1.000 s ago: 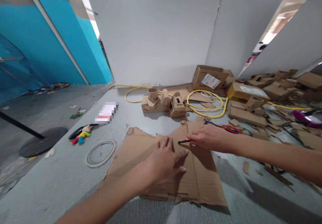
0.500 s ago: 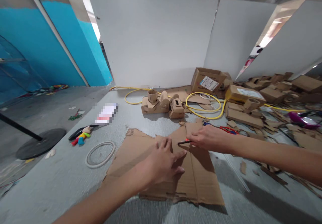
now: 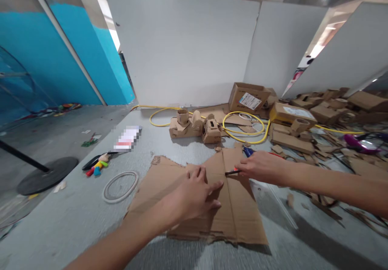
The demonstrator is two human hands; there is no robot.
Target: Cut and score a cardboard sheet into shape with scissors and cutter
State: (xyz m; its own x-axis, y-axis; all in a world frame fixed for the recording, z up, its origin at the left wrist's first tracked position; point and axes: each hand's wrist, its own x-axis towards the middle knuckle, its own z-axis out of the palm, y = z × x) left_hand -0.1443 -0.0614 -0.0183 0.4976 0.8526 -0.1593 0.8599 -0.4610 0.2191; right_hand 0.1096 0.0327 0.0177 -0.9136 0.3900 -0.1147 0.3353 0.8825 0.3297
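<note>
Right hand (image 3: 257, 167), pinching dark tool (image 3: 232, 172), sits further toward 3 o'clock; left hand (image 3: 196, 193), fingers spread, stays on cardboard (image 3: 247, 221).

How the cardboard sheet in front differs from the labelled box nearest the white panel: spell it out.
Pose: the cardboard sheet lies spread out, while the box stands folded into shape.
Edges: the sheet's top and bottom edges are ragged; the box's look straighter.
Surface: the box bears a white label; the sheet shows none.
Both are brown cardboard.
</note>
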